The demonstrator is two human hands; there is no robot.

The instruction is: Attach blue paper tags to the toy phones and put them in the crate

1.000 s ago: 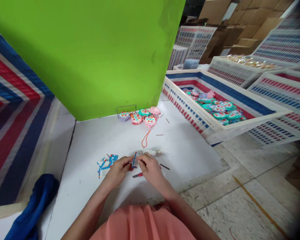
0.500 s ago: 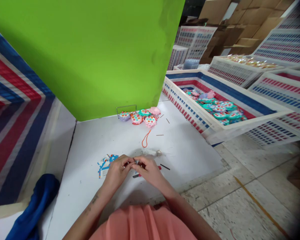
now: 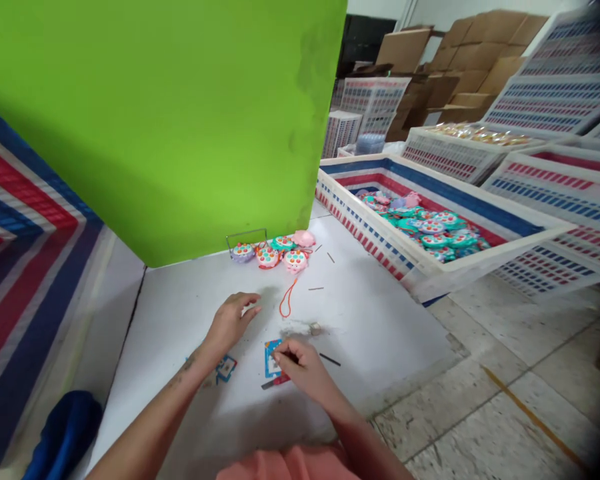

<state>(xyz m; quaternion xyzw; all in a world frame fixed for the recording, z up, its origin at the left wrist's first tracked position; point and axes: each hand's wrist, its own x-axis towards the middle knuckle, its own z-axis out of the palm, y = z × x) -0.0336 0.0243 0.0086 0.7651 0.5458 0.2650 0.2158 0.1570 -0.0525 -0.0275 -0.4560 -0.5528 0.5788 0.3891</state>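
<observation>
My left hand hovers over the white table, thumb and curved fingers apart, with nothing visible between them. Closed in a pinch, my right hand is over the right edge of a small blue-bordered card; whatever its fingertips hold is hidden or too small to name. Partly under that hand lies a slim red tool with a dark end, like a craft knife. Beneath my left forearm are more blue printed cards, partly covered. Ahead is an orange cord loop by a pink toy with coloured dots.
Several dotted toys and a bent wire frame sit against a green panel. A white crate of similar toys stands right. Dark strips lie on the table. Blue cloth is at lower left.
My hands, together half a second ago, are now apart. My left hand has moved left and forward and opened. The blue-bordered card now shows beside my right hand. The view has tilted up slightly.
</observation>
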